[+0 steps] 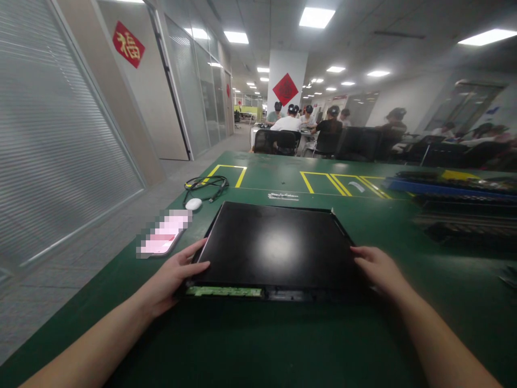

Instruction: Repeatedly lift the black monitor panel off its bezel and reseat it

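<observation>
A black flat screen panel [242,242] lies face up in a dark frame in front of me, with a bright reflection at its middle. Along its near edge a green circuit board strip [224,291] is exposed on the left part. My left hand [177,272] grips the panel's left side, thumb on the top face and the other fingers at the edge. On the opposite side my right hand [375,267] holds the right edge, its lower fingers hidden beneath. Whether the panel touches the table or is slightly raised, I cannot tell.
The green table [258,345] has yellow tape outlines at its far side. Left of the panel are a phone [161,240], a white rounded object [194,204] and a coiled black cable [205,186]. A blue tray [428,187] and blurred dark parts sit at right. Several people sit beyond.
</observation>
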{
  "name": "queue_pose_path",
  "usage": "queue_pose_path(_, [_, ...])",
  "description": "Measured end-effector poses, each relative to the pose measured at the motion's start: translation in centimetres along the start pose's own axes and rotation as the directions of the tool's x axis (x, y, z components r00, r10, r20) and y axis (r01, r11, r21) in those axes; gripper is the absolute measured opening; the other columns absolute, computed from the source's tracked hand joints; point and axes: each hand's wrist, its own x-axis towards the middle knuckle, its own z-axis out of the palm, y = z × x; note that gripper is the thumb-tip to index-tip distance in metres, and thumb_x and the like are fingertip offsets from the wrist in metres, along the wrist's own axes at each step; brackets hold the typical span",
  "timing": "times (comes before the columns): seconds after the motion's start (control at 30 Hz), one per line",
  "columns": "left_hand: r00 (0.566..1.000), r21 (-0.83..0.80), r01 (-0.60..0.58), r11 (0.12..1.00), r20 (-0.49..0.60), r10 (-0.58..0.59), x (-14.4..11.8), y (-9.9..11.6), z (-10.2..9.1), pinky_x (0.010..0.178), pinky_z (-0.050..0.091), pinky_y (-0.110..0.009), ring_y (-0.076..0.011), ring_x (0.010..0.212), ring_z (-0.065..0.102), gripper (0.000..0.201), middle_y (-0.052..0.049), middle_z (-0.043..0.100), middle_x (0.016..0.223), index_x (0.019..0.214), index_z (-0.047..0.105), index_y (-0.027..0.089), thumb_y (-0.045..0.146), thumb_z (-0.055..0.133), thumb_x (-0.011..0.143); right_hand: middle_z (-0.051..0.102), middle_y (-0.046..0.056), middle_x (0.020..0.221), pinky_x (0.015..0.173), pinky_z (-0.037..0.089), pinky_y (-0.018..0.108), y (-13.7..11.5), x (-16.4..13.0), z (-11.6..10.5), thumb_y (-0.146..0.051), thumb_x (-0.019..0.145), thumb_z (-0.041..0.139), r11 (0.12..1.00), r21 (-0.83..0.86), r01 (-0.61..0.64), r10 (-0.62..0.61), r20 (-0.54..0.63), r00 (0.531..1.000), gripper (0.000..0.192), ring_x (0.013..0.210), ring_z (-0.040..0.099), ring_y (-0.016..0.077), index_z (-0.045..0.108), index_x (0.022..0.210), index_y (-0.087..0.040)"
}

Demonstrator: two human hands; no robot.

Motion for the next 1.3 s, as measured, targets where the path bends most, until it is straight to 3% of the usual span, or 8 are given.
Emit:
queue_pose_path(0.17, [1.000, 0.024, -0.008, 1.000, -0.004, 0.009, -0.2, 0.1, -0.1, 0.070, 0.064, -0.036, -0.0297, 0.089, 0.077, 0.076, -0.009, 0.075, 0.117, 0.138, 0.058, 0.027, 0.017, 0.085, 0.067, 0.073, 0.009, 0.106, 0.083, 0.053, 0.038, -0.3, -0.1, -0.1, -0.024, 0.075, 0.059, 1.000, -0.019, -0.004, 0.004, 0.005, 1.000, 0.039, 0.088, 0.067, 0.0228, 0.075, 0.111, -0.019])
queue_pose_path(0.33, [0.996, 0.093, -0.072, 0.993, -0.040, 0.076, -0.6, 0.7, 0.2, 0.083, 0.061, -0.038, -0.0318, 0.103, 0.073, 0.077, -0.010, 0.072, 0.127, 0.139, 0.058, 0.027, 0.026, 0.085, 0.067, 0.072, 0.009, 0.103, 0.077, 0.054, 0.036, -0.5, -0.2, -0.2, -0.026, 0.075, 0.060, 0.999, -0.038, 0.015, -0.015, 0.007, 1.000, 0.038, 0.081, 0.066, 0.0211, 0.076, 0.109, -0.021])
queue_pose_path(0.47, [0.986, 0.172, -0.142, 0.975, -0.060, 0.154, -0.8, 0.9, 0.0, 0.100, 0.053, -0.043, -0.0345, 0.119, 0.064, 0.074, -0.011, 0.069, 0.131, 0.138, 0.060, 0.027, 0.031, 0.084, 0.068, 0.071, 0.009, 0.100, 0.079, 0.053, 0.036, -0.4, -0.2, -0.2, -0.025, 0.076, 0.059, 0.999, -0.036, 0.033, -0.033, 0.005, 0.999, 0.037, 0.083, 0.066, 0.0210, 0.076, 0.108, -0.020])
queue_pose_path(0.6, [0.980, 0.192, -0.182, 0.964, -0.047, 0.195, -0.6, 0.7, -0.6, 0.106, 0.047, -0.044, -0.0347, 0.129, 0.057, 0.068, -0.008, 0.065, 0.138, 0.137, 0.061, 0.030, 0.033, 0.081, 0.072, 0.069, 0.010, 0.106, 0.082, 0.052, 0.036, -0.4, -0.3, -0.1, -0.025, 0.077, 0.059, 0.999, -0.040, 0.032, -0.032, 0.009, 0.999, 0.038, 0.087, 0.065, 0.0211, 0.076, 0.110, -0.019])
queue_pose_path(0.83, [0.975, 0.250, -0.212, 0.945, -0.008, 0.221, -0.4, 0.4, -1.1, 0.106, 0.048, -0.042, -0.0344, 0.137, 0.047, 0.071, -0.006, 0.060, 0.144, 0.142, 0.056, 0.031, 0.038, 0.078, 0.075, 0.068, 0.010, 0.106, 0.082, 0.052, 0.036, -1.1, -0.4, -0.5, -0.023, 0.075, 0.060, 0.996, -0.080, 0.034, -0.034, 0.001, 0.999, 0.036, 0.088, 0.065, 0.0217, 0.077, 0.106, -0.021])
queue_pose_path(1.03, [0.969, 0.239, -0.242, 0.941, 0.001, 0.249, -0.7, 0.9, -0.7, 0.106, 0.048, -0.041, -0.0354, 0.135, 0.050, 0.071, -0.005, 0.059, 0.145, 0.138, 0.059, 0.032, 0.040, 0.080, 0.071, 0.068, 0.008, 0.103, 0.083, 0.050, 0.036, -0.2, 0.0, 0.0, -0.026, 0.074, 0.059, 0.999, -0.045, 0.028, -0.027, 0.004, 1.000, 0.038, 0.085, 0.064, 0.0205, 0.076, 0.108, -0.021])
queue_pose_path(1.3, [0.964, 0.114, -0.249, 0.962, 0.121, 0.236, -0.9, 0.7, -0.3, 0.102, 0.052, -0.040, -0.0329, 0.131, 0.055, 0.080, -0.006, 0.061, 0.143, 0.149, 0.044, 0.031, 0.035, 0.077, 0.076, 0.066, 0.003, 0.089, 0.061, 0.049, 0.030, -0.2, -0.2, 0.0, -0.040, 0.079, 0.056, 0.991, 0.122, -0.046, 0.046, 0.000, 0.999, 0.062, 0.067, 0.061, 0.0172, 0.056, 0.139, -0.022])
